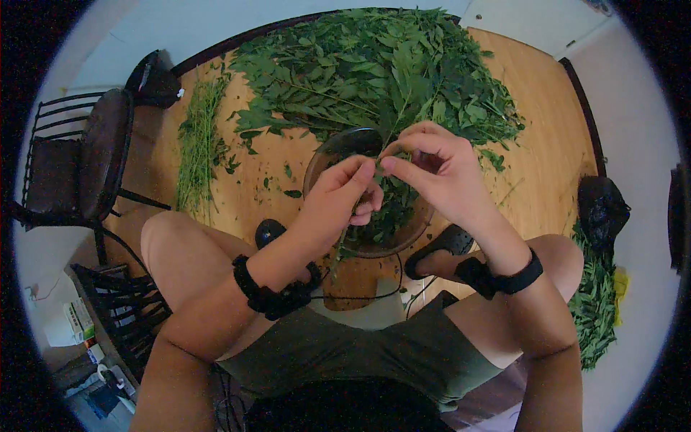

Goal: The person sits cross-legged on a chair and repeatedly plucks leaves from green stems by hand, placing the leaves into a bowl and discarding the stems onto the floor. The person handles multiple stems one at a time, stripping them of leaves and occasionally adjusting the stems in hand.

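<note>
My left hand (343,194) and my right hand (440,170) meet above a wide bowl (422,229), fingertips almost touching. Between them they pinch a green leafy stem (386,141). Its leafy top points away from me towards the big heap, and a thin lower end seems to hang below my left hand. Loose green leaves (386,218) lie inside the bowl, partly hidden by my hands. Beyond the bowl, a large heap of leafy branches (356,70) covers the wooden floor. A bundle of bare stems (198,146) lies to the left.
A dark chair (105,156) stands at the left. Near my right knee are a black plastic bag (602,208) and another pile of leafy branches (594,324). Leaf scraps dot the wooden floor (253,178). A black cable (351,297) runs between my feet.
</note>
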A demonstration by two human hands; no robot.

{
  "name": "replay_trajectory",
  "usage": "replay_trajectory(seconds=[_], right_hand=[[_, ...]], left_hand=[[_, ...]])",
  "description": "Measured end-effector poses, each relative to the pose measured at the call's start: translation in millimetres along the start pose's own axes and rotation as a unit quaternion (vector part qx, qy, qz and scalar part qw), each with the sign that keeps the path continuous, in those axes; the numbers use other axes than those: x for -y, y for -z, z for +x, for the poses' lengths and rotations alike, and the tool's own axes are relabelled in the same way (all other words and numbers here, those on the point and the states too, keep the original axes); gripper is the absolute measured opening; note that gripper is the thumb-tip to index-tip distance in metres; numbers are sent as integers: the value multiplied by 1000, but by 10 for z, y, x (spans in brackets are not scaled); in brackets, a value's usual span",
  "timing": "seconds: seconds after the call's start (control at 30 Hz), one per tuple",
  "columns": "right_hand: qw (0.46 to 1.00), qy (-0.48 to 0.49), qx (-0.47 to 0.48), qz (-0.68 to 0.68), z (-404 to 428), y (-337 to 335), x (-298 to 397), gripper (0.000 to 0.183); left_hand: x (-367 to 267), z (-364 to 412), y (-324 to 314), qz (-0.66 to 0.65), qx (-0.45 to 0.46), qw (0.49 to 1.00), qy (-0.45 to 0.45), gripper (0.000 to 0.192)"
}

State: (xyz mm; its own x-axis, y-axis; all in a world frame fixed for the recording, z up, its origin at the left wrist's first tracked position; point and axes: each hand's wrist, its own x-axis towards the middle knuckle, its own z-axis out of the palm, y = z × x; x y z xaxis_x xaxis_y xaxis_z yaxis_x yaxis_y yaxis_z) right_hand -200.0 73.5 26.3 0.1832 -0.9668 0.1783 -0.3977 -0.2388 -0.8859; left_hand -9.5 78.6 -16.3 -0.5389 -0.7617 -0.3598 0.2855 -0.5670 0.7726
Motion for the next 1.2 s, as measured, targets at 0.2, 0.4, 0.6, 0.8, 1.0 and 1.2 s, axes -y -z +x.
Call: replay_trajectory(seconds=[0.2, 0.4, 0.6, 0.8, 1.0, 1.2], right_hand=[[998, 55, 24, -24, -10, 44, 77, 14], [998, 56, -4, -32, -36, 69, 173, 16], [997, 71, -7, -20, -45, 170, 229, 18], [987, 137, -58, -58, 24, 281, 227, 20], [990, 124, -59, 33, 16, 287, 383, 19], [984, 155, -54, 63, 65, 187, 466, 19]], left_hand=[[52, -2, 106, -214, 173, 955, 108, 38], [-63, -35, 47, -325, 202, 921, 76, 37], [-124, -73, -71, -283, 134, 946, 81, 38], [-86, -70, 12, -207, 264, 938, 87, 36], [-369, -264, -74, -192, 293, 936, 21, 22], [-491, -498, -121, -140, 182, 971, -68, 19]])
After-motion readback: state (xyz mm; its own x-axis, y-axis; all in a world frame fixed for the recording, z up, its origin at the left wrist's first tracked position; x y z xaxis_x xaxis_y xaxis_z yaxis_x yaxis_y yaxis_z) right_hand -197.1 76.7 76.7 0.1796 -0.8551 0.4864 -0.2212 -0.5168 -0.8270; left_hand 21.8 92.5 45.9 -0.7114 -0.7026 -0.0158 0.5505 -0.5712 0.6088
